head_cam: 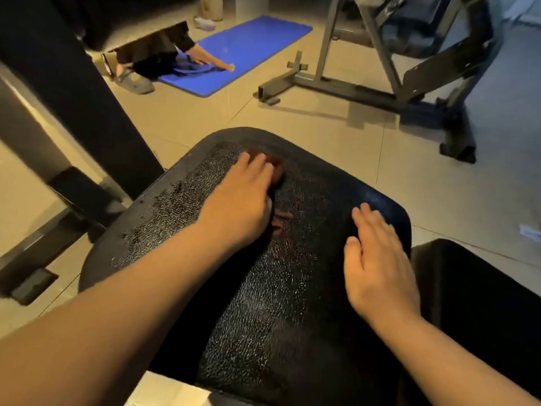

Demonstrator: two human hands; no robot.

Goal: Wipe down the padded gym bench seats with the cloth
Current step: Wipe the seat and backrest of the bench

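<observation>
A black padded bench seat (307,183) with a cracked, worn surface fills the middle of the view. My left hand (240,197) presses flat on a dark red cloth (276,171) near the seat's far end; the cloth shows past my fingertips and beside my thumb, mostly hidden under the palm. My right hand (374,253) rests flat on the seat's right side, fingers straight and holding nothing. A second black pad (474,288) lies just to the right of the seat.
Another person (164,51) crouches at the back left, one hand on a blue exercise mat (248,45). A grey metal bench frame (336,83) stands at the back right. A dark machine upright (73,106) rises at the left. The floor is beige tile.
</observation>
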